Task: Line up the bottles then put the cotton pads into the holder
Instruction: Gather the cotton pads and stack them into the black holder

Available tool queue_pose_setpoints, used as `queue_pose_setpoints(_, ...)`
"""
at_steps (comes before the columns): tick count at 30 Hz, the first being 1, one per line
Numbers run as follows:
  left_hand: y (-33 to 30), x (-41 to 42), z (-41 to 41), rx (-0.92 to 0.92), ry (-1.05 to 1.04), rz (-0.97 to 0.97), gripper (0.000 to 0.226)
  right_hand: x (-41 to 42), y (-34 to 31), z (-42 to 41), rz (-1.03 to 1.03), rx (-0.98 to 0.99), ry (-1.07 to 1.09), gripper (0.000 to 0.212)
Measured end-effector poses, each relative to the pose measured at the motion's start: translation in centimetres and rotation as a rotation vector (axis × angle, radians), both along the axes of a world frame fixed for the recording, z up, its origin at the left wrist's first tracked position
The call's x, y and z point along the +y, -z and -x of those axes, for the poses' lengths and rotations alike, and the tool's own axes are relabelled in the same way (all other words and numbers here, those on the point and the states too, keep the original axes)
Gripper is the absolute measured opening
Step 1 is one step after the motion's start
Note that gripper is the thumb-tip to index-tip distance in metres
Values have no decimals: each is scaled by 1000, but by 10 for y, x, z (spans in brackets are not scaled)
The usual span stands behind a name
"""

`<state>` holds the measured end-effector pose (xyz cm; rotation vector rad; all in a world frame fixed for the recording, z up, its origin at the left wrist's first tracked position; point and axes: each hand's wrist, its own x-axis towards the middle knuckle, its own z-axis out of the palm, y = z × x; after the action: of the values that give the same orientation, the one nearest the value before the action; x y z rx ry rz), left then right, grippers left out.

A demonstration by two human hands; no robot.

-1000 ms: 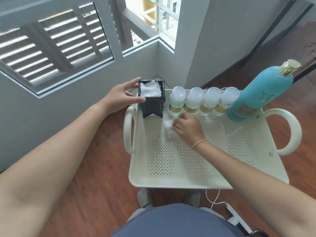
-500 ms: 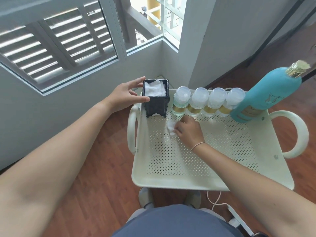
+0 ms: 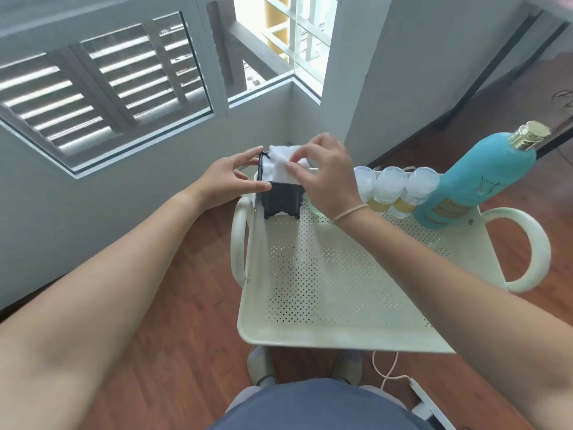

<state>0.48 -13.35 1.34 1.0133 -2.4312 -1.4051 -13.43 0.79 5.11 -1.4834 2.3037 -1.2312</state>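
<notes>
A black square holder point(image 3: 280, 198) stands at the far left corner of the cream perforated tray point(image 3: 335, 280), with white cotton pads inside. My left hand point(image 3: 231, 180) grips the holder's left side. My right hand point(image 3: 322, 172) is over the holder's opening and pinches a white cotton pad point(image 3: 280, 158) at its top. Along the tray's far edge runs a row of small clear-capped bottles point(image 3: 392, 187) with yellow contents, ending at a tall teal bottle point(image 3: 477, 181) with a gold cap. My right hand hides the leftmost small bottle.
The tray has looped handles on the left point(image 3: 238, 240) and right point(image 3: 527, 249). A grey wall and shuttered window lie beyond it. Wooden floor surrounds the cart, with a white cable point(image 3: 390, 367) and my feet below the tray's near edge.
My right hand lifted the cotton pad from the tray floor and carried it up and left to the holder's opening. My left hand stayed on the holder.
</notes>
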Motion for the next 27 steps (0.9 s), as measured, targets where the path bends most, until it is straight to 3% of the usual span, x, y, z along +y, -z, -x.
queue_pose_setpoints(7,0,-2,1,-7,6,0,73,-37,20,-2,-330,248,-15,16)
queue_pose_setpoints(21,-1,-1,0,4,20,-10,74,-43,19,2,-402,393,-50,24)
queue_pose_setpoints(27,-2,-1,0,-8,21,-6,74,-48,16,1,-450,354,-54,18)
